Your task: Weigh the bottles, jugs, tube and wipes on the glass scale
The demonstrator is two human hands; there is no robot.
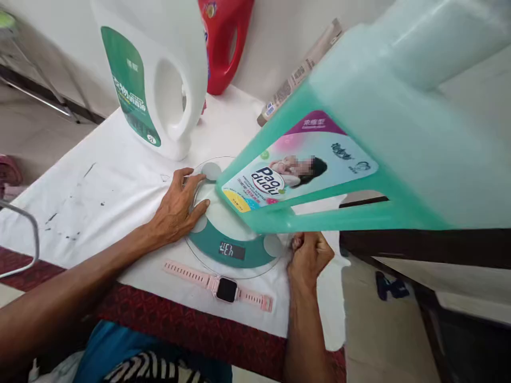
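A big teal detergent jug (359, 133) with a pink and blue label fills the upper right, tilted and close to the camera. My right hand (309, 255) is closed in a fist round the lower end of its handle. The jug's bottom corner hangs over a round glass scale (231, 250) with a teal band and a lit display. My left hand (178, 207) lies on the scale's left rim, fingers spread and the thumb on the glass, holding nothing.
A pink smartwatch (223, 287) lies flat in front of the scale on the white cloth (99, 191). A white jug (155, 69) with a green label and a red jug (223, 42) stand behind. A brown tube (299, 72) leans at the back. The table's edge and floor are to the right.
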